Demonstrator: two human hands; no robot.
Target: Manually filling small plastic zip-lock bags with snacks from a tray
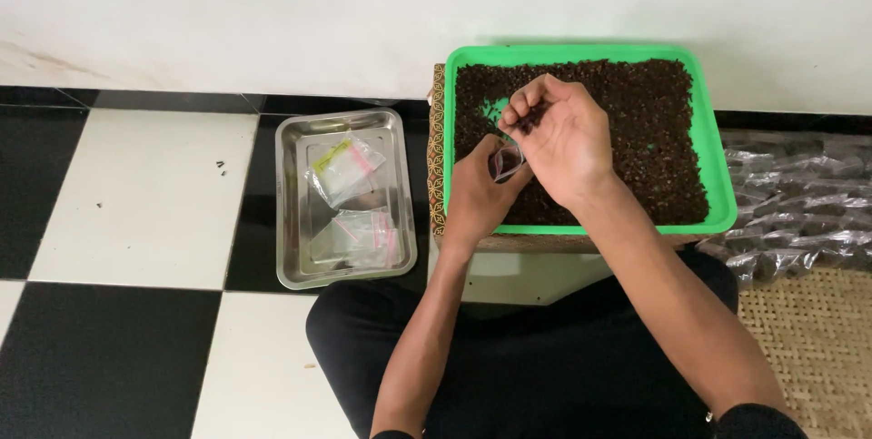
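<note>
I read this as bag-filling step. My left hand [477,198] pinches small clear bag [506,163] open over green tray [718,176]. Right hand [563,135], at 12 o'clock of bag, fingers closed on dark dried bits [636,112]. Next calls for release into bag mouth. Steel tray [295,212] at 9 o'clock.

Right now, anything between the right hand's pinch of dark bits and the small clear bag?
Nothing visible. The right hand sits directly above the small clear bag, which the left hand holds over the green tray. The bag mouth is too small to judge.
</note>
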